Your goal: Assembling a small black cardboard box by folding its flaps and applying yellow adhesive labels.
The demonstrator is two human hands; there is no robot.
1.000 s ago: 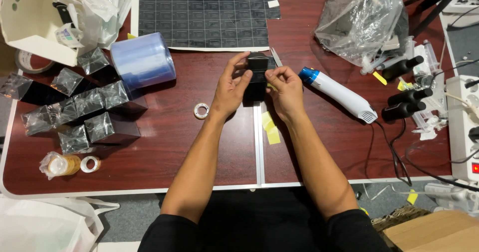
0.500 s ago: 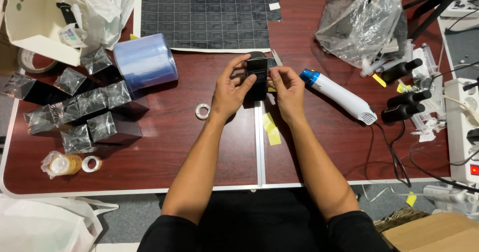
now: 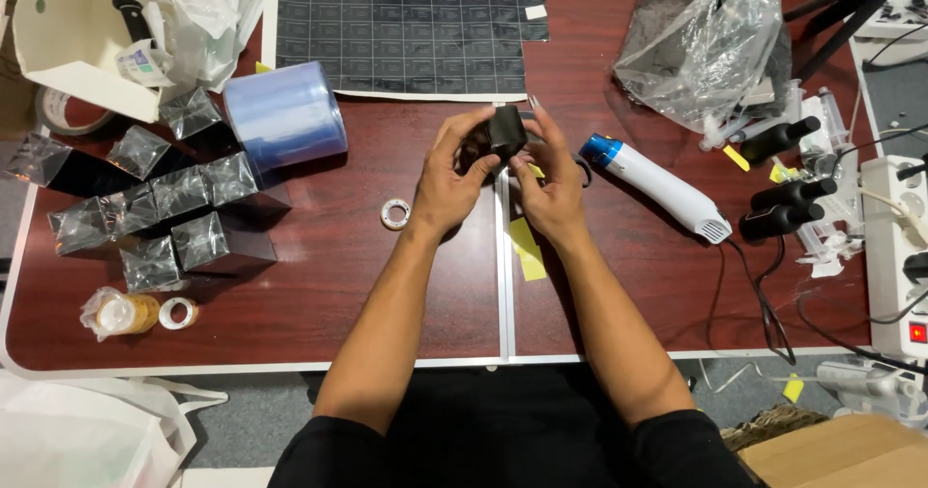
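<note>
A small black box (image 3: 506, 130) is held above the middle of the dark red table (image 3: 319, 295) by both hands. My left hand (image 3: 452, 179) grips its left side with fingers curled round it. My right hand (image 3: 551, 184) holds its right side, fingertips on the top edge. A small tape ring (image 3: 394, 214) lies just left of my left wrist. Yellow paper strips (image 3: 527, 248) lie under my right wrist.
A white and blue heat gun (image 3: 657, 186) lies right of my hands, its cord trailing toward a power strip (image 3: 894, 246). Several film-wrapped black boxes (image 3: 164, 217) and a blue film roll (image 3: 285, 113) sit left. A black gridded sheet (image 3: 406, 24) lies at the back, with a clear plastic bag (image 3: 706, 43) to its right.
The black box has been turned between my hands and now sits tilted. Both hands stay at the table's middle with the same hold.
</note>
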